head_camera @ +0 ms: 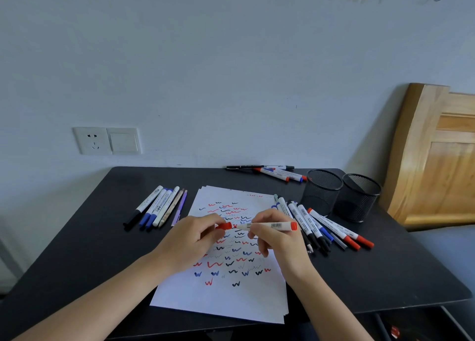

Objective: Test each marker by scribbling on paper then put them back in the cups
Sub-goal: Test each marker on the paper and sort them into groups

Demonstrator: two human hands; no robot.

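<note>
My right hand (276,240) grips a white marker with a red end (272,226), held level above the paper (226,297). My left hand (195,238) pinches its red cap (224,226), just off the marker's tip. The paper is a small stack of white sheets covered with red, blue and black scribbles. Two black mesh cups (322,191) (358,198) stand side by side at the right back of the table. I see no markers in them.
Several pens and markers lie in a row left of the paper (156,208). Another pile lies right of it (323,227), and a few more sit at the table's back edge (272,172). A wooden board (437,155) leans against the wall at right.
</note>
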